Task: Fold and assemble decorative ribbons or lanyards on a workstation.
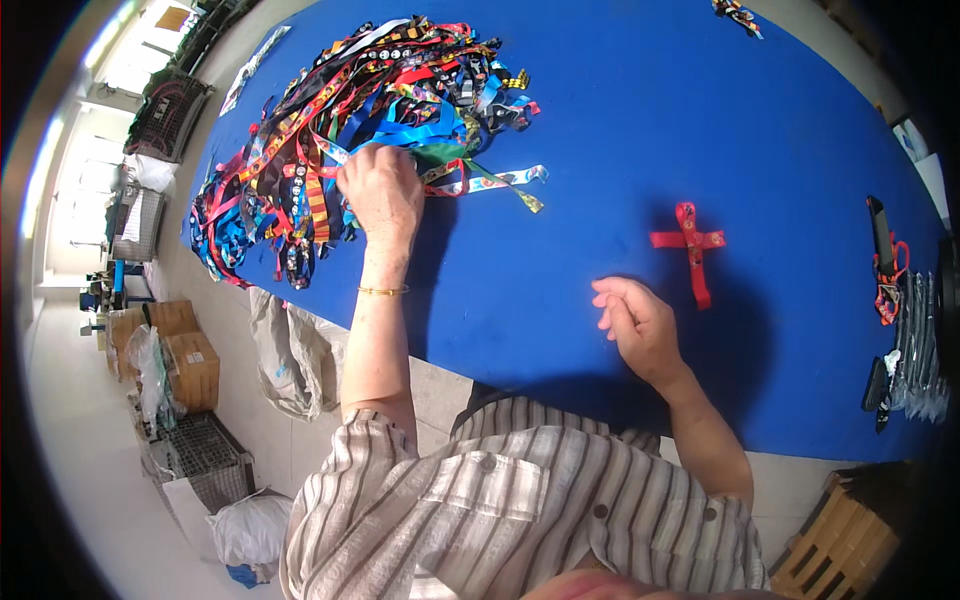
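Observation:
A large tangled pile of printed ribbon straps (pixel 385 55) in many colours lies at the left of the blue table. My left hand (pixel 382 195) is at its near edge, fingers bent down and closed on a ribbon strap; the fingertips are partly hidden. Beyond that hand, loose ends of a white patterned strap (pixel 510 178) and a green strap (pixel 529 200) stick out to the right. My right hand (pixel 640 328) hovers above the table with fingers loosely curled and apart, holding nothing. Beside it lie red printed straps (pixel 690 240) crossed over each other.
At the table's (pixel 590 120) right edge lie a black-handled cutter (pixel 880 235), orange-handled scissors (pixel 888 290) and a stack of clear plastic packets (pixel 917 350). A small strap bundle (pixel 738 17) lies at the far edge. Cardboard boxes (pixel 190 360) and plastic sacks (pixel 292 355) stand on the floor at left.

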`<move>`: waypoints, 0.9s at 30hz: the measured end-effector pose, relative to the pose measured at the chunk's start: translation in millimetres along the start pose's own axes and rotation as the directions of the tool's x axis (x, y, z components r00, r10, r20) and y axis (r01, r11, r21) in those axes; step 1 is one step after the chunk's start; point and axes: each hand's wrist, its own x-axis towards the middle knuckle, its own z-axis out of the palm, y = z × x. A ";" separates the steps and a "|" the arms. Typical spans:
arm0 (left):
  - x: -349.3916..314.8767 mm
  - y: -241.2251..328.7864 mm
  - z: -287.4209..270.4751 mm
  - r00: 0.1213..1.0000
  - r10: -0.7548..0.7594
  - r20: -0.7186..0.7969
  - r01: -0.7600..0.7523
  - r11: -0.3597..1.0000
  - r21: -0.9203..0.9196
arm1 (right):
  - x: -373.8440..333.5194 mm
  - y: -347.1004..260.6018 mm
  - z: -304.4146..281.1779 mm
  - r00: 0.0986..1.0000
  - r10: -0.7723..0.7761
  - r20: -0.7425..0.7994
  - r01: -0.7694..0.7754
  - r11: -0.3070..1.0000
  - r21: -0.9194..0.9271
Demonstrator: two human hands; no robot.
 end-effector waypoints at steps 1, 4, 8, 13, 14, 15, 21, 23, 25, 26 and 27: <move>2.0 7.7 1.4 0.995 0.085 -0.051 -0.088 0.995 -0.039 | 0.2 -0.5 0.7 1.000 -0.001 0.001 0.001 1.000 0.000; 5.7 39.8 14.1 0.992 0.022 0.121 0.002 0.981 -0.191 | -0.1 -1.8 -0.3 1.000 -0.001 0.000 0.001 1.000 -0.012; 4.0 60.7 27.9 0.989 0.061 0.134 -0.036 0.982 -0.185 | -1.0 0.8 1.4 1.000 -0.020 0.005 0.020 1.000 -0.007; 12.8 93.1 16.5 0.988 0.106 0.109 -0.048 0.898 -0.436 | -3.1 7.8 0.2 0.998 -0.060 -0.015 0.059 0.998 -0.010; 11.8 107.0 5.1 0.984 0.168 0.056 -0.121 0.869 -0.480 | -4.1 9.1 0.1 0.998 -0.060 -0.016 0.060 0.998 0.007; 7.6 115.2 -2.3 0.972 0.233 0.020 -0.190 0.836 -0.514 | -4.6 8.6 1.2 0.998 -0.064 -0.009 0.064 0.998 0.009; -25.0 163.0 -39.0 0.796 0.601 0.076 -0.374 0.586 -0.719 | -3.8 -2.7 -8.6 0.908 -0.351 -0.229 0.326 0.935 -0.141; -33.5 169.4 -55.0 0.747 0.661 0.072 -0.361 0.495 -0.790 | -4.2 -29.6 -20.1 0.869 -0.444 -0.217 0.364 0.872 -0.327; -45.4 168.7 -65.6 0.714 0.699 0.044 -0.362 0.422 -0.831 | -2.8 -43.7 -30.6 0.830 -0.531 -0.173 0.419 0.796 -0.436; -47.5 168.5 -73.4 0.711 0.703 0.016 -0.354 0.377 -0.856 | -2.4 -49.5 -34.0 0.825 -0.559 -0.076 0.457 0.741 -0.492; -46.9 168.6 -81.2 0.690 0.723 0.020 -0.351 0.359 -0.865 | -3.4 -53.2 -37.3 0.817 -0.577 0.019 0.492 0.678 -0.546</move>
